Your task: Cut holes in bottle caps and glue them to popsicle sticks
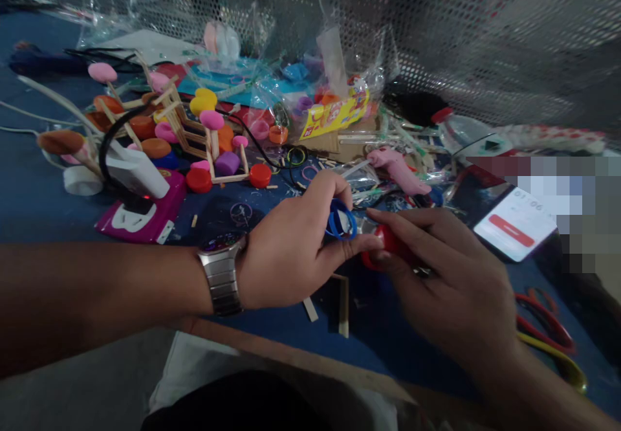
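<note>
My left hand (295, 250), with a metal wristwatch (222, 277) on the wrist, pinches a blue plastic ring (341, 219) between thumb and fingers. My right hand (446, 276) is closed around a red bottle cap (383, 244), its fingertips touching the left thumb. Both hands hover over the blue tabletop (39, 204) near its front edge. Loose wooden sticks (342, 301) lie just below the hands.
A model of wooden sticks and coloured bottle caps (194, 133) stands at the back left beside a pink device (145, 217). A phone (514, 224) lies at the right, rubber bands (548, 327) nearer me. Plastic bags, a bottle (460, 133) and netting fill the back.
</note>
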Tool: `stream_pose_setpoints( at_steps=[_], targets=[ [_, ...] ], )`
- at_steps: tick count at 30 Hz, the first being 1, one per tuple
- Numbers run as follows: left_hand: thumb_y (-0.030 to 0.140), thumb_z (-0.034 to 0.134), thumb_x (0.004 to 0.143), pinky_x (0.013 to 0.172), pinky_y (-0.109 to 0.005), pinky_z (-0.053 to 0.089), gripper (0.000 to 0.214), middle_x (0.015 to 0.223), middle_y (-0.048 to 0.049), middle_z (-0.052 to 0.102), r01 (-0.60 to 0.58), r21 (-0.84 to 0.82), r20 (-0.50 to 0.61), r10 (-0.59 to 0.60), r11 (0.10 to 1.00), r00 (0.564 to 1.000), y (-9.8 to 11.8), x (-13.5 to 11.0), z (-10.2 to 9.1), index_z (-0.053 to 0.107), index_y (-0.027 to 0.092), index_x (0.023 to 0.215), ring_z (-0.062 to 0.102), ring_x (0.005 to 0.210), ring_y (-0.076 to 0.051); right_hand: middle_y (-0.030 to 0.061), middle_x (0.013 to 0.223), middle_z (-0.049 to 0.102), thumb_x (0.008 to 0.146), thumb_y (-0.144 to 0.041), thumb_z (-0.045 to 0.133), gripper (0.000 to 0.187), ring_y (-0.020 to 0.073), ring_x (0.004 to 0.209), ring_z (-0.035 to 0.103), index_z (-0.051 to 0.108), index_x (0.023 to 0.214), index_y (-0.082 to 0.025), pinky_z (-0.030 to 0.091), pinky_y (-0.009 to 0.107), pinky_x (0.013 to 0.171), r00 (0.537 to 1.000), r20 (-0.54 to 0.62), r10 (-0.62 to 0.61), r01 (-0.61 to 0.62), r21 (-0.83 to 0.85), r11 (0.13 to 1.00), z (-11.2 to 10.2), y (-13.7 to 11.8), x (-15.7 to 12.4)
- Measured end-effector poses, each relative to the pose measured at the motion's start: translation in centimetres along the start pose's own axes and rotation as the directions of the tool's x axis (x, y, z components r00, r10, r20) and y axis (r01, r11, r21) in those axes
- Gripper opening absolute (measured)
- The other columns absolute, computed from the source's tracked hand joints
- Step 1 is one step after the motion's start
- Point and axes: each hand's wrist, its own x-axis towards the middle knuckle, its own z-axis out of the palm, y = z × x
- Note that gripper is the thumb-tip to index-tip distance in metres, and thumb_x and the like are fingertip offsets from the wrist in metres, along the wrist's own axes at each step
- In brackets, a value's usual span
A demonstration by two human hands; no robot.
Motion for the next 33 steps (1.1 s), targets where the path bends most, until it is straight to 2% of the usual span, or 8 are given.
stream_pose_setpoints(
  at_steps=[9,14,17,22,29,33],
  targets=[
    [0.049,0.063,0.095,0.057,-0.029,0.037,0.034,0.079,0.0032,0.053,0.026,0.003,0.036,-0.026,1.000,0.999,0.05,0.09,0.07,0.045,0.020,0.100,0.052,0.062,-0.013,0.0146,0.093,0.069,0.101,-0.031,0.058,0.036,0.0206,0.082,0.066,0.074,0.116,-0.002,0.056,0.031,0.071,1.000,0.005,-0.002,0.002,0.015,1.000,-0.04,0.12,-0.03],
    [0.047,0.068,0.091,0.053,-0.029,0.040,0.045,0.094,-0.0013,0.054,0.093,-0.080,-0.008,-0.094,0.992,0.996,0.46,-0.30,0.25,0.040,0.019,0.113,0.049,0.058,-0.010,0.0152,0.095,0.070,0.102,-0.030,0.056,0.036,0.0209,0.084,0.067,0.074,0.117,-0.003,0.057,0.031,0.071,1.000,0.004,0.018,-0.018,0.006,1.000,0.01,0.14,0.04],
    [0.047,0.070,0.088,0.048,-0.028,0.038,0.050,0.085,0.0021,0.051,0.145,-0.152,0.001,-0.147,0.978,0.989,0.67,-0.44,0.21,0.037,0.021,0.116,0.044,0.051,-0.008,0.0150,0.096,0.071,0.102,-0.031,0.055,0.036,0.0217,0.085,0.068,0.074,0.117,-0.005,0.058,0.032,0.071,1.000,0.009,0.030,-0.030,-0.004,1.000,0.02,0.18,0.07],
    [0.047,0.070,0.088,0.043,-0.027,0.037,0.052,0.071,0.0064,0.044,0.166,-0.220,0.043,-0.161,0.961,0.986,0.70,-0.48,0.16,0.037,0.022,0.119,0.043,0.048,-0.009,0.0145,0.096,0.071,0.099,-0.031,0.060,0.035,0.0215,0.085,0.068,0.074,0.117,-0.004,0.058,0.031,0.074,0.999,-0.027,0.035,-0.035,-0.010,0.999,-0.11,0.23,0.05],
    [0.049,0.066,0.091,0.052,-0.031,0.046,0.053,0.095,-0.0037,0.054,0.140,-0.121,0.025,-0.138,0.983,0.990,0.74,-0.59,0.39,0.038,0.020,0.124,0.053,0.061,-0.013,0.0152,0.097,0.071,0.099,-0.030,0.060,0.035,0.0219,0.086,0.068,0.075,0.116,-0.003,0.057,0.031,0.074,0.999,-0.019,0.045,-0.045,-0.005,0.999,-0.14,0.13,0.18],
    [0.046,0.062,0.095,0.057,-0.032,0.045,0.043,0.094,-0.0037,0.054,0.091,-0.096,0.015,-0.090,0.991,0.996,0.44,-0.49,0.40,0.039,0.020,0.119,0.056,0.069,-0.016,0.0138,0.095,0.070,0.099,-0.030,0.061,0.035,0.0214,0.085,0.067,0.074,0.118,-0.003,0.057,0.031,0.073,0.999,-0.009,0.034,-0.034,-0.002,0.999,-0.11,-0.02,0.19]
  ],
)
